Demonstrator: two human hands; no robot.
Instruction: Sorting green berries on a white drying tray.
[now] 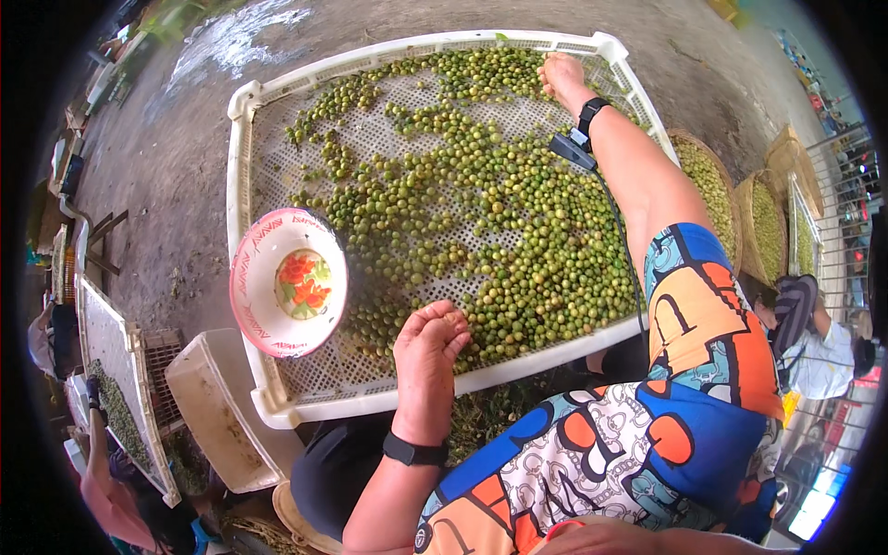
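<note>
A white plastic mesh tray (241,173) with a raised rim lies before me, strewn with small round green and yellowish fruits (555,243). My left hand (431,340) is over its near edge with the fingers curled together, beside the thick pile of fruits. Whether a fruit is between those fingertips cannot be made out. At the far right corner my right hand (562,75) has its fingers bent down at the fruits, and its grip is hidden. An enamel bowl (243,291) with a pink rim and painted flowers sits on the tray's left side, with no fruits in it.
Round baskets (707,187) of similar fruits stand at the right. A white plastic bin (215,416) is near the tray's left corner. Farther left, other people work around another mesh tray (132,347). A person (818,347) sits at the right. A cable (621,222) hangs from my right wrist.
</note>
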